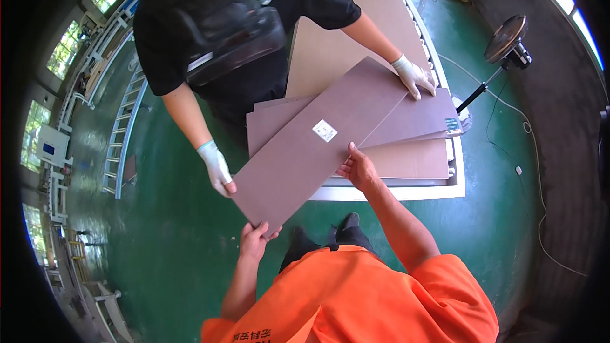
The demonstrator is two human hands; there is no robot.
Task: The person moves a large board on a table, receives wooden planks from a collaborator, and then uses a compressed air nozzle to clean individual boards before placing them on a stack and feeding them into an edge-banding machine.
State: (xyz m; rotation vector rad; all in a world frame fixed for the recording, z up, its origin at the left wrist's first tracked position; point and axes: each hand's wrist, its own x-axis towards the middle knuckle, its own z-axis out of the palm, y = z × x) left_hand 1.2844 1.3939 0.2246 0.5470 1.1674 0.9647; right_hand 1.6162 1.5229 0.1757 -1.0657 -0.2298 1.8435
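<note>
A long brown-mauve panel (292, 165) with a white label (325, 131) lies slanted between me and a co-worker. My left hand (255, 240) grips its near left corner, the thumb on top. Along the near long edge, my right hand (358, 168) is closed on it, thumb up and fingers beneath. The co-worker's gloved hands (413, 77) hold the panel's far right end and its left end. Under it, more brown panels (419, 117) are stacked askew, one with a green-and-white sticker (452, 124). Whether the held panel touches the stack I cannot tell.
The stack rests on a white-framed roller conveyor (406, 192), with a large beige board (337, 44) farther back. A black pedestal fan (506, 41) stands right, near a trailing cable (540, 197). A ladder-like metal frame (125, 127) lies on the green floor at left.
</note>
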